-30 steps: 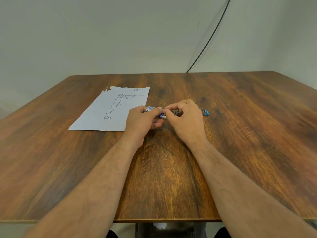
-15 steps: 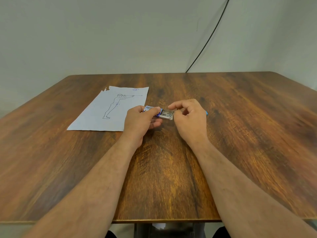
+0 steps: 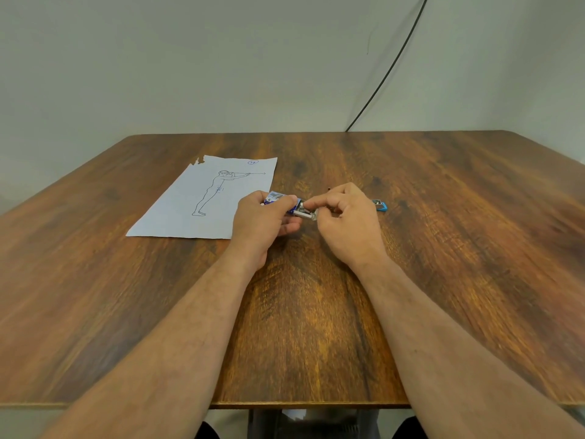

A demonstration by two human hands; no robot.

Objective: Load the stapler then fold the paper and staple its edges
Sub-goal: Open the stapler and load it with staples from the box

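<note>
Head view: the left hand (image 3: pixel 262 221) pinches the staple box (image 3: pixel 282 200) steady while the right hand (image 3: pixel 345 217) pinches its inner tray (image 3: pixel 305 213) (apparently sliding it open). The stapler (image 3: pixel 380 205) lies just right, paper (image 3: pixel 209 198) left, both untouched on the table (image 3: pixel 443 248).

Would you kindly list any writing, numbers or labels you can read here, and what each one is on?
Paper: a circled blue mark in the top corner, too small to read; small blue scribble beside the drawn figure, unreadable.
Staple box in the left hand: blue-and-white print, blurred, unreadable.
Stapler: no text visible.
</note>
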